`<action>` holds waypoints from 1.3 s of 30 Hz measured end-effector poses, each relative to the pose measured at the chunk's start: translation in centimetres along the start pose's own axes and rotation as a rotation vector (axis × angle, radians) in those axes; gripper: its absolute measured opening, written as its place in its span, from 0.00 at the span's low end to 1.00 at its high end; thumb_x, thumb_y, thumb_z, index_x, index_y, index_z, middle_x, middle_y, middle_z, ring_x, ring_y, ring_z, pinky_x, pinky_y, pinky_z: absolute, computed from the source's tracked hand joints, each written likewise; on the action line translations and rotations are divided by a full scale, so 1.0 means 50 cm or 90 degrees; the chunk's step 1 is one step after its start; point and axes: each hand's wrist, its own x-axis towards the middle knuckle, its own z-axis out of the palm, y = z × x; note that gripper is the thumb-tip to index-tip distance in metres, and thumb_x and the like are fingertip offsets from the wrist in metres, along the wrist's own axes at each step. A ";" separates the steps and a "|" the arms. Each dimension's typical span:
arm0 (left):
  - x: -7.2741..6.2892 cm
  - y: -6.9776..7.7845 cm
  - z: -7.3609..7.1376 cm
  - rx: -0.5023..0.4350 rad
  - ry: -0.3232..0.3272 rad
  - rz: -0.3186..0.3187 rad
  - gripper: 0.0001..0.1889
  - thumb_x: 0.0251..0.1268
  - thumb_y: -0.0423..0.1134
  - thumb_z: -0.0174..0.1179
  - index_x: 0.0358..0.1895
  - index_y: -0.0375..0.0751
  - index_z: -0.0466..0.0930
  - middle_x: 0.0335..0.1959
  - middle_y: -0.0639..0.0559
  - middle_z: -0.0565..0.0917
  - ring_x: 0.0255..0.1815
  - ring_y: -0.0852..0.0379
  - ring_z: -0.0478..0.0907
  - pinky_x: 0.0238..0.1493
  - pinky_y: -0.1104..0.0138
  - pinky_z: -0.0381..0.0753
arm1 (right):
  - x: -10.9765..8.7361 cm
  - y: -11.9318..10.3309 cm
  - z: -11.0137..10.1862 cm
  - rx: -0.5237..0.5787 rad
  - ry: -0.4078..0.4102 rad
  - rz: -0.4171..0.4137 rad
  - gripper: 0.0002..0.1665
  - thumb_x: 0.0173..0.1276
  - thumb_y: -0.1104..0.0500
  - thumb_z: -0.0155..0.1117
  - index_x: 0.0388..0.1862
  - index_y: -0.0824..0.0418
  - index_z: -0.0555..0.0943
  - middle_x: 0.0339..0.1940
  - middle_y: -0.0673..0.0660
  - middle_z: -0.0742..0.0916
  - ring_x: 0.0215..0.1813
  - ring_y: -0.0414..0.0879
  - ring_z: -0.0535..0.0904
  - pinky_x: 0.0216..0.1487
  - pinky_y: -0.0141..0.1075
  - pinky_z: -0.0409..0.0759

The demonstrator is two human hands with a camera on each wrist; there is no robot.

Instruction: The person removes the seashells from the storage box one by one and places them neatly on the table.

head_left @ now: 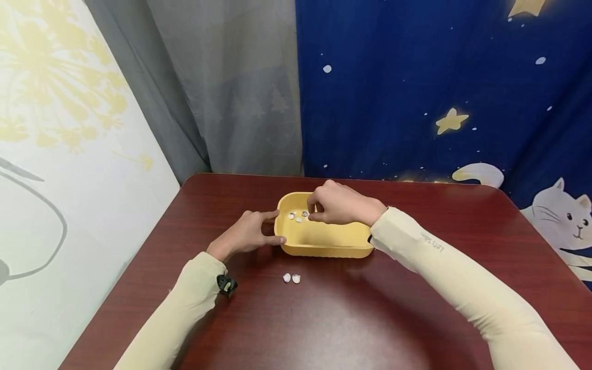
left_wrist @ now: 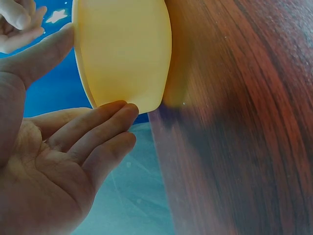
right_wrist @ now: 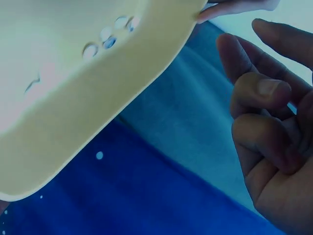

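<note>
Head view: yellow bin (head_left: 328,252) is seated mid-frame on the tabletop (head_left: 351,318), long axis laid left-right. Its left end is braced by the left hand (head_left: 246,232): fingers and thumb spread against the end, not wrapped round. Right hand (head_left: 339,203) is held over the bin, fingers bent, tips pointed left, just beside the small white pieces (head_left: 291,216) in the bin's left part. A loose pair (head_left: 296,278) of similar pieces is seen on the tabletop, below the bin in the frame. Key relation, as judged: from the right hand the pair is placed below and slightly left, with the bin's near wall between; left thumb is nearer. Far tabletop edge is run close behind the bin; more room is left toward lower right.

Left wrist view: rim is touched by the thumb at upper left, lower end of the bin by fingertips.

Right wrist view: five pieces are shown bunched at upper centre, by the bin wall. Fingers at right are loosely bent, thumb and index tips parted; no piece can be seen between them.
</note>
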 end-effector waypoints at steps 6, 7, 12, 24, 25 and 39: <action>0.000 -0.001 0.005 -0.011 -0.004 -0.016 0.44 0.57 0.56 0.72 0.74 0.40 0.67 0.68 0.44 0.79 0.68 0.50 0.77 0.65 0.54 0.79 | 0.034 0.034 0.011 0.015 -0.047 0.028 0.02 0.65 0.57 0.71 0.34 0.54 0.88 0.27 0.49 0.87 0.26 0.39 0.78 0.29 0.30 0.77; 0.000 -0.002 0.006 -0.012 -0.004 -0.015 0.44 0.57 0.56 0.72 0.74 0.39 0.67 0.68 0.44 0.79 0.68 0.50 0.77 0.65 0.54 0.79 | 0.041 0.040 0.014 0.018 -0.055 0.033 0.01 0.64 0.58 0.71 0.33 0.54 0.88 0.28 0.49 0.87 0.27 0.40 0.78 0.30 0.31 0.77; 0.000 -0.004 0.012 -0.012 -0.006 -0.014 0.44 0.57 0.56 0.72 0.74 0.39 0.67 0.67 0.45 0.80 0.68 0.51 0.77 0.65 0.54 0.79 | 0.071 0.067 0.041 0.011 -0.092 0.051 0.03 0.63 0.61 0.71 0.35 0.55 0.89 0.31 0.50 0.87 0.31 0.42 0.79 0.34 0.32 0.79; 0.004 -0.001 0.015 0.006 0.007 0.005 0.44 0.57 0.56 0.72 0.74 0.38 0.68 0.67 0.45 0.80 0.69 0.50 0.76 0.66 0.54 0.78 | 0.094 0.107 0.110 -0.095 -0.099 0.118 0.06 0.59 0.61 0.77 0.36 0.55 0.89 0.38 0.52 0.89 0.39 0.47 0.81 0.41 0.41 0.83; 0.005 -0.002 0.015 0.007 0.007 0.004 0.44 0.57 0.56 0.72 0.74 0.39 0.68 0.67 0.46 0.80 0.69 0.50 0.77 0.66 0.54 0.78 | 0.095 0.108 0.115 -0.103 -0.098 0.121 0.06 0.59 0.61 0.76 0.35 0.55 0.88 0.38 0.53 0.89 0.39 0.47 0.81 0.41 0.42 0.83; -0.001 -0.003 0.006 0.001 0.005 0.006 0.44 0.57 0.57 0.72 0.74 0.40 0.67 0.67 0.46 0.80 0.67 0.51 0.78 0.64 0.55 0.80 | 0.110 0.113 0.155 -0.143 -0.053 0.127 0.10 0.64 0.65 0.65 0.23 0.54 0.83 0.25 0.52 0.83 0.29 0.45 0.74 0.33 0.39 0.77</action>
